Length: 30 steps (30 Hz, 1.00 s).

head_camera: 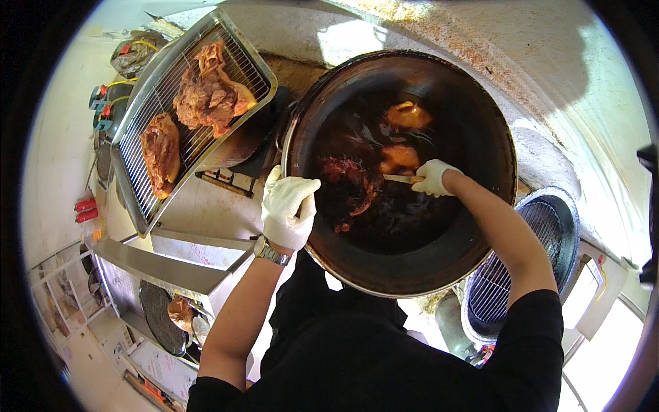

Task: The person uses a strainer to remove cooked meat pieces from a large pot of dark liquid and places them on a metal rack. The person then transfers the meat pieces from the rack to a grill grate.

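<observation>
A large round metal wok (479, 149) holds dark liquid with pieces of meat (408, 114) partly sunk in it. My right hand (435, 177), in a white glove, grips a wooden-looking handle (399, 178) over the liquid; the handle's far end is not clearly seen. Beside it are a yellowish-brown piece and a redder, ragged piece of meat (342, 172). At the wok's left rim is my gloved left hand (291, 211), fingers curled, a wristwatch (270, 251) below it. Whether it grips the rim cannot be told.
To the left, a metal tray with a wire rack (190, 149) bears browned meat pieces (211, 92). An oval pan with a rack (489, 293) stands at the right. A stainless steel counter (154, 262) lies at the lower left, and a stained wall (463, 46) rises behind the wok.
</observation>
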Motion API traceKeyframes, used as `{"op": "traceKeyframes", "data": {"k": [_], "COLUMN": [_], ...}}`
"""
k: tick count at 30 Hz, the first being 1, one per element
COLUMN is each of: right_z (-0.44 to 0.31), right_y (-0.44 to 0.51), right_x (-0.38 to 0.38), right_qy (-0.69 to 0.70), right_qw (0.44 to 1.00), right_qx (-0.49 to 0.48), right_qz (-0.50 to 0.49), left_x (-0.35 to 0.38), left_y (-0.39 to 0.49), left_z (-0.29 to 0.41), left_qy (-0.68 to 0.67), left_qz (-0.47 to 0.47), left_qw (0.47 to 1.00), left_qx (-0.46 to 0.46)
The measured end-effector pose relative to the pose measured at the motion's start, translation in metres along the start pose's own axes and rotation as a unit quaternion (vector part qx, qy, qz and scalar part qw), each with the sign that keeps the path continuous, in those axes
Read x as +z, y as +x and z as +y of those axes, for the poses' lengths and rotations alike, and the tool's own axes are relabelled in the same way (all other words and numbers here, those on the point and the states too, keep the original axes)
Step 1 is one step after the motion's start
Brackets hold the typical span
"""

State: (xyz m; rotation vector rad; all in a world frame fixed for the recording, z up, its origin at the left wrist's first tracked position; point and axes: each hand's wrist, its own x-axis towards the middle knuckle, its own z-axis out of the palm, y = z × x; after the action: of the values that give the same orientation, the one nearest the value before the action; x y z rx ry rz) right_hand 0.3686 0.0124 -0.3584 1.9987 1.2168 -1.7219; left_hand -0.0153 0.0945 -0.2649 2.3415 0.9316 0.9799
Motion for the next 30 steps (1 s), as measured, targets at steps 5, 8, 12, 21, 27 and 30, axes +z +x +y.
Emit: {"op": "traceKeyframes", "data": {"k": [5,8,12,21,27,30], "right_z": [0.0,0.008,0.012,0.018,0.031,0.033], "right_y": [-0.009,-0.019,-0.036,-0.056,-0.065,-0.079], "right_x": [0.008,0.014,0.019,0.026,0.037,0.042], "right_qy": [0.018,0.032,0.032,0.096,0.152,0.043], "right_qw": [1.0,0.999,0.997,0.99,0.982,0.984], "right_qx": [0.009,-0.013,-0.027,-0.028,-0.019,-0.042], "right_qz": [0.022,0.041,0.069,0.099,0.108,0.168], "left_x": [-0.003,0.0,0.0,0.069,0.146,0.159], "left_y": [0.003,-0.006,-0.006,0.023,0.042,0.05], "left_z": [0.004,-0.002,0.006,0.071,0.016,0.007], "left_qy": [0.007,-0.001,0.055,-0.19,-0.25,-0.251], "left_qz": [-0.008,-0.011,-0.009,-0.226,-0.041,0.01], "left_qw": [1.0,1.0,0.998,0.768,0.546,0.537], "left_qx": [0.014,-0.001,0.042,-0.568,-0.799,-0.805]}}
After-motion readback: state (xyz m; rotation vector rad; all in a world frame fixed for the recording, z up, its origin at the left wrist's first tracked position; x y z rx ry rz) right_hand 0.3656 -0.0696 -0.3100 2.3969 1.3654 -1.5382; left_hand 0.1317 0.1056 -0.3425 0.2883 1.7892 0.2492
